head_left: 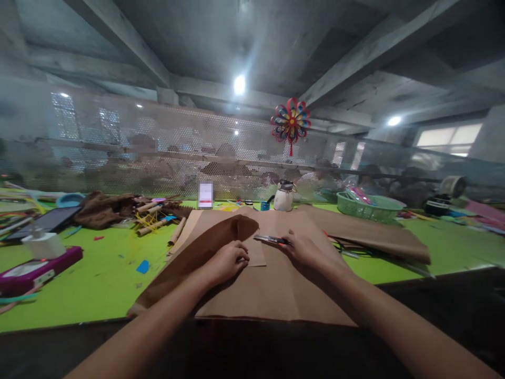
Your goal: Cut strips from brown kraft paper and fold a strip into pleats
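Note:
A large sheet of brown kraft paper (pixel 284 295) lies in front of me, its left part folded up and over in a dark curve (pixel 209 242). A smaller brown paper piece (pixel 257 257) with straight edges lies on it. My left hand (pixel 231 260) rests at the left side of this piece, fingers curled closed against the paper; its fingertips are partly hidden. My right hand (pixel 303 248) is closed around scissors (pixel 270 239) with a dark and orange handle. Their silver blades point left, just above the small piece, towards my left hand.
On the green table (pixel 98 284) stand a purple power strip (pixel 63 263), rolled paper tubes (pixel 152 226), a lit phone (pixel 205 195), a white jug (pixel 283 197) and a green basket (pixel 369 209). More brown paper (pixel 379 237) lies right. A perforated screen (pixel 177 158) rises behind.

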The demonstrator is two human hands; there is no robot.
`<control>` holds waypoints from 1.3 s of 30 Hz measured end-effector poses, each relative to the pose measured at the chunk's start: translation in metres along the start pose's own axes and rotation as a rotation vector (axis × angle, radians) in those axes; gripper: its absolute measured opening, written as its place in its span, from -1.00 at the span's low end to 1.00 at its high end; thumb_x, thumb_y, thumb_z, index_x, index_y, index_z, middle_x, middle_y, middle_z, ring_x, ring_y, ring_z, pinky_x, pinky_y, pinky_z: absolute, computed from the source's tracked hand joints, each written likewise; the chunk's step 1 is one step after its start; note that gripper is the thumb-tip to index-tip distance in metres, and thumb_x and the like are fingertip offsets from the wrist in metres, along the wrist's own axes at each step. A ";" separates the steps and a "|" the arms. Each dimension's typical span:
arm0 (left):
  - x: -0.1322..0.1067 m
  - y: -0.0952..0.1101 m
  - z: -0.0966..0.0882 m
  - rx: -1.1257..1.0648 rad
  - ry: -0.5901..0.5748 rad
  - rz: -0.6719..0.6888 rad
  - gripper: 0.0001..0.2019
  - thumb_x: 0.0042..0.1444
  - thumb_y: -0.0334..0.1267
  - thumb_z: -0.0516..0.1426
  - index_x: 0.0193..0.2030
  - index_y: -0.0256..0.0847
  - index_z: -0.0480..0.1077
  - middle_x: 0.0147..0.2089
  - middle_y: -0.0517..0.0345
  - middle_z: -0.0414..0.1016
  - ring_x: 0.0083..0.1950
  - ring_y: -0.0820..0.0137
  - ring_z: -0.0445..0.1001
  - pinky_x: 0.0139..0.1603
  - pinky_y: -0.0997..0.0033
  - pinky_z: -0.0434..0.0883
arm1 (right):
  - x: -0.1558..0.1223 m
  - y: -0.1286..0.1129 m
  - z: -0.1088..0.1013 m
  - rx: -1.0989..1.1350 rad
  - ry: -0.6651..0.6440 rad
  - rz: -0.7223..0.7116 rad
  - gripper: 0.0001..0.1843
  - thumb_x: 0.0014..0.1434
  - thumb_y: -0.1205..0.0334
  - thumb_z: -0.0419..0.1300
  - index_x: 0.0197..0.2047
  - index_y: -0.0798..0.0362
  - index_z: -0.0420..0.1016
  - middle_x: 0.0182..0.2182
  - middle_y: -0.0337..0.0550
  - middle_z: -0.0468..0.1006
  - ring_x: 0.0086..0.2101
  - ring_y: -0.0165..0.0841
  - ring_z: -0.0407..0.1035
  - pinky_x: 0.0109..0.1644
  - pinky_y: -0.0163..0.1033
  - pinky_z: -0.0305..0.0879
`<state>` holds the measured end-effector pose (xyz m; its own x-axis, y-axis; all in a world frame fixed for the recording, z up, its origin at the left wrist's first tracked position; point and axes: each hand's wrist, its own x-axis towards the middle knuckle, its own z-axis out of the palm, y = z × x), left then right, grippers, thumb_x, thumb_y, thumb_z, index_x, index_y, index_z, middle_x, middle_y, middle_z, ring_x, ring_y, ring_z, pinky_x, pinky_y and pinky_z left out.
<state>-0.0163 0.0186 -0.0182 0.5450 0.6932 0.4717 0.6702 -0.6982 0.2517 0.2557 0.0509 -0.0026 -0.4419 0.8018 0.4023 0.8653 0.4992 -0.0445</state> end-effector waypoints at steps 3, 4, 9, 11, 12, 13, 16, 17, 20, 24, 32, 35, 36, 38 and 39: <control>-0.001 0.004 -0.003 0.003 -0.012 -0.018 -0.84 0.08 -0.31 0.10 -0.31 -0.22 0.52 -0.17 0.04 0.44 -0.14 0.37 0.41 -0.07 0.43 0.33 | 0.014 0.009 0.009 0.014 -0.056 -0.024 -0.66 0.24 0.07 0.00 -0.08 0.05 0.47 -0.20 -0.01 0.39 -0.25 -0.31 0.30 -0.23 -0.31 0.14; -0.001 0.006 -0.003 -0.001 -0.013 -0.026 -0.84 0.08 -0.31 0.10 -0.30 -0.22 0.52 -0.17 0.04 0.44 -0.14 0.37 0.41 -0.07 0.43 0.33 | 0.016 0.013 0.011 0.028 -0.069 -0.035 -0.66 0.24 0.08 -0.01 -0.06 0.04 0.47 -0.20 -0.02 0.39 -0.25 -0.31 0.30 -0.23 -0.31 0.14; -0.002 0.010 -0.005 -0.010 -0.010 -0.036 -0.85 0.08 -0.31 0.10 -0.31 -0.23 0.51 -0.17 0.04 0.44 -0.14 0.37 0.40 -0.06 0.44 0.33 | -0.001 0.020 0.005 0.153 -0.101 -0.148 -0.65 0.26 0.12 -0.03 0.03 -0.04 0.42 -0.20 -0.06 0.38 -0.21 -0.32 0.29 -0.13 -0.29 0.18; -0.002 0.011 -0.005 -0.007 -0.010 -0.032 -0.85 0.09 -0.32 0.09 -0.31 -0.22 0.50 -0.17 0.05 0.43 -0.13 0.37 0.40 -0.07 0.44 0.33 | -0.011 0.018 -0.003 0.216 -0.140 -0.178 -0.64 0.26 0.13 -0.03 0.07 -0.07 0.38 -0.17 -0.07 0.37 -0.21 -0.33 0.30 -0.11 -0.28 0.19; -0.002 0.011 -0.005 -0.006 -0.012 -0.027 -0.85 0.09 -0.32 0.09 -0.32 -0.22 0.50 -0.18 0.05 0.43 -0.14 0.37 0.39 -0.07 0.44 0.33 | -0.016 0.016 -0.007 0.245 -0.158 -0.191 -0.64 0.25 0.14 -0.02 0.07 -0.07 0.38 -0.17 -0.07 0.37 -0.21 -0.33 0.31 -0.10 -0.28 0.20; -0.001 0.011 -0.005 -0.003 -0.013 -0.024 -0.84 0.09 -0.32 0.08 -0.32 -0.22 0.50 -0.18 0.05 0.43 -0.14 0.37 0.39 -0.07 0.43 0.33 | -0.020 0.014 -0.010 0.270 -0.169 -0.202 -0.65 0.25 0.14 -0.02 0.06 -0.07 0.39 -0.17 -0.08 0.38 -0.21 -0.33 0.31 -0.10 -0.28 0.20; -0.001 0.010 -0.005 -0.001 -0.013 -0.024 -0.85 0.09 -0.32 0.08 -0.32 -0.23 0.49 -0.19 0.05 0.43 -0.13 0.37 0.38 -0.06 0.42 0.32 | -0.032 0.004 -0.018 0.329 -0.193 -0.241 -0.66 0.25 0.13 -0.01 0.02 -0.04 0.43 -0.19 -0.09 0.39 -0.21 -0.33 0.31 -0.10 -0.27 0.22; -0.001 0.010 -0.005 -0.002 -0.013 -0.029 -0.85 0.09 -0.31 0.08 -0.30 -0.24 0.49 -0.18 0.04 0.43 -0.13 0.36 0.38 -0.05 0.42 0.32 | -0.036 0.000 -0.020 0.344 -0.202 -0.250 -0.66 0.25 0.12 -0.01 0.01 -0.04 0.43 -0.20 -0.09 0.39 -0.21 -0.33 0.31 -0.10 -0.27 0.23; 0.001 0.011 -0.006 -0.005 -0.018 -0.048 -0.84 0.07 -0.30 0.10 -0.26 -0.24 0.48 -0.17 0.04 0.44 -0.14 0.35 0.39 -0.05 0.40 0.33 | -0.045 -0.011 -0.025 0.373 -0.228 -0.267 -0.65 0.25 0.10 -0.02 0.01 -0.03 0.43 -0.20 -0.09 0.39 -0.21 -0.33 0.31 -0.10 -0.26 0.24; 0.003 0.012 -0.008 0.008 -0.050 -0.050 -0.82 0.08 -0.30 0.10 -0.26 -0.28 0.50 -0.17 0.01 0.47 -0.13 0.33 0.40 -0.03 0.37 0.32 | -0.050 -0.017 -0.029 0.375 -0.229 -0.264 -0.64 0.27 0.10 -0.05 0.02 -0.03 0.43 -0.20 -0.08 0.38 -0.21 -0.33 0.30 -0.10 -0.25 0.24; 0.002 0.015 -0.005 0.045 -0.078 -0.029 -0.74 0.17 -0.22 0.03 -0.19 -0.23 0.52 -0.16 0.02 0.46 -0.13 0.33 0.37 -0.07 0.38 0.30 | -0.047 -0.018 -0.031 0.269 -0.254 -0.259 -0.63 0.28 0.10 -0.08 0.02 -0.03 0.42 -0.24 -0.08 0.37 -0.24 -0.34 0.29 -0.09 -0.24 0.23; 0.002 0.019 -0.006 0.067 -0.105 0.006 -0.71 0.20 -0.21 -0.02 -0.26 -0.21 0.53 -0.20 0.02 0.43 -0.15 0.33 0.35 -0.10 0.38 0.28 | -0.050 -0.018 -0.034 0.241 -0.256 -0.267 -0.64 0.29 0.11 -0.09 -0.02 -0.01 0.45 -0.25 -0.08 0.37 -0.25 -0.34 0.29 -0.11 -0.24 0.22; 0.002 0.020 -0.006 0.070 -0.107 0.014 -0.69 0.21 -0.21 -0.03 -0.29 -0.22 0.53 -0.20 0.02 0.42 -0.16 0.33 0.34 -0.10 0.37 0.28 | -0.052 -0.019 -0.035 0.237 -0.251 -0.260 -0.64 0.29 0.11 -0.10 -0.05 0.00 0.46 -0.26 -0.08 0.37 -0.26 -0.34 0.29 -0.12 -0.25 0.22; 0.003 0.021 -0.006 0.061 -0.112 0.019 -0.66 0.22 -0.20 -0.05 -0.33 -0.24 0.53 -0.20 0.00 0.40 -0.17 0.33 0.34 -0.12 0.37 0.28 | -0.057 -0.021 -0.037 0.233 -0.244 -0.249 -0.64 0.30 0.13 -0.10 -0.07 0.01 0.47 -0.26 -0.08 0.38 -0.26 -0.34 0.29 -0.13 -0.25 0.22; 0.004 0.021 -0.006 0.054 -0.112 0.017 -0.65 0.22 -0.20 -0.05 -0.34 -0.25 0.53 -0.21 -0.01 0.40 -0.17 0.33 0.34 -0.12 0.37 0.28 | -0.059 -0.022 -0.038 0.230 -0.242 -0.245 -0.64 0.30 0.14 -0.11 -0.08 0.02 0.47 -0.26 -0.08 0.38 -0.26 -0.34 0.30 -0.14 -0.26 0.21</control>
<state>-0.0031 0.0050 -0.0059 0.6069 0.6993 0.3776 0.6849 -0.7012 0.1978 0.2715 -0.0201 0.0096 -0.6945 0.6908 0.2012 0.6646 0.7230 -0.1886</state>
